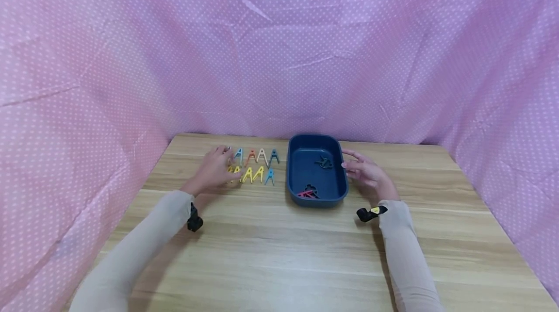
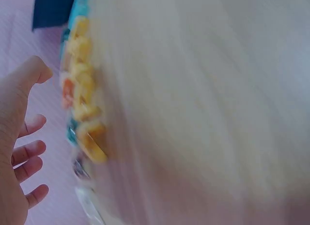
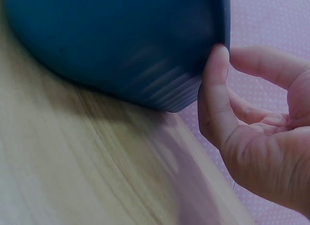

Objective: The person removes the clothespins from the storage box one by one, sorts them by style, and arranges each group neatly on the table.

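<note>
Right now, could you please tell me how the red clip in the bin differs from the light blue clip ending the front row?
The red clip lies inside the bin; the light blue clip is on the table. The red clip points sideways, while the light blue clip's legs point toward the viewer. Both are clips.

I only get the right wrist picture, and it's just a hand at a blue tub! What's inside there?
Observer: A red clip lies in the near end of the tub, as the head view shows.
Child: Ooh! Are there more of them outside?
Observer: Yes, two rows of clips are to the left of it.
Child: Is anybody reaching for those?
Observer: The left hand is at the end of the rows farther from the tub.
</note>
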The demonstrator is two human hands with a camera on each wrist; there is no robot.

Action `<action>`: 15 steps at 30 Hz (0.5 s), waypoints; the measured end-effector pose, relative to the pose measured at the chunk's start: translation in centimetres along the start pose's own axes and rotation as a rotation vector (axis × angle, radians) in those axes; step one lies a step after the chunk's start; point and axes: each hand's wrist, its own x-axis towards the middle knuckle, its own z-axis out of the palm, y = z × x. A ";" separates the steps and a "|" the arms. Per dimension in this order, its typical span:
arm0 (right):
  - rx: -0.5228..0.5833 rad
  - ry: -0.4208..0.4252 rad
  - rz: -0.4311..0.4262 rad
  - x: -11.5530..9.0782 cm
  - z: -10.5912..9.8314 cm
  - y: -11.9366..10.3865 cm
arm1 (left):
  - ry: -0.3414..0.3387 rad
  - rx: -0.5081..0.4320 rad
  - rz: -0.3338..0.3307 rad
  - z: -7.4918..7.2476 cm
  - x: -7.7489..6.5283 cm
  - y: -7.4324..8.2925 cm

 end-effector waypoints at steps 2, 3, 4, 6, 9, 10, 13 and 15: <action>-0.002 -0.002 -0.003 -0.1 0.0 -0.1 | 0.008 -0.040 0.023 0.0 0.9 1.2; -0.006 -0.006 -0.003 -0.2 0.0 -0.2 | 0.011 -0.061 0.035 0.0 1.3 1.8; -0.008 -0.009 -0.001 -0.2 -0.1 -0.2 | 0.012 -0.073 0.045 0.1 1.8 2.5; -0.022 -0.008 0.007 -0.1 -0.1 -0.4 | 0.014 -0.101 0.067 0.1 2.6 3.9; -0.039 0.001 0.033 0.0 -0.1 -0.5 | 0.018 -0.131 0.111 0.3 3.7 6.1; -0.039 0.004 0.044 0.1 -0.1 -0.6 | 0.016 -0.138 0.128 0.4 4.0 6.8; -0.032 0.011 0.074 0.2 0.0 -0.9 | -0.008 -0.151 0.168 0.7 4.9 8.8; -0.025 0.018 0.090 0.4 0.1 -1.0 | -0.036 -0.163 0.191 1.0 5.4 10.1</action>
